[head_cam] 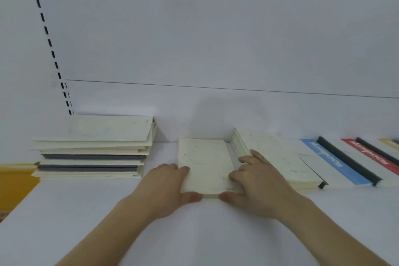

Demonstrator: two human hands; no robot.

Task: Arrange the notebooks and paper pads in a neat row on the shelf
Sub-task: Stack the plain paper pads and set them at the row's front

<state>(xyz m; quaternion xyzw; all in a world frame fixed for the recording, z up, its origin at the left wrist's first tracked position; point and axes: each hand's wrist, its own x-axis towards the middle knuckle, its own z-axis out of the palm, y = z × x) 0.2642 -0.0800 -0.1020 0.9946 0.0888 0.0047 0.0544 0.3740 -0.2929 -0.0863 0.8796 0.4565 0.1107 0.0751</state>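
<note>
Both hands — left hand (170,185) and right hand (257,183) — grip a cream paper pad (205,166) lying flat on the white shelf (194,233). A stack of notebooks (92,149) sits to its left — another pad (272,153) lies just beside it on the right.

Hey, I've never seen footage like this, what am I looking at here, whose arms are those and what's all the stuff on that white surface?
There is no machine here. A camera worn on a person's head looks forward and down, so the bare arms are the wearer's own. The left hand and right hand both grip a cream paper pad lying flat on the white shelf, thumbs at its near edge, fingers on its two sides. To the left sits a tall stack of pads and notebooks. To the right another cream pad lies flat, then notebooks with a blue band and a red band. A yellow object shows at the far left edge.
</note>
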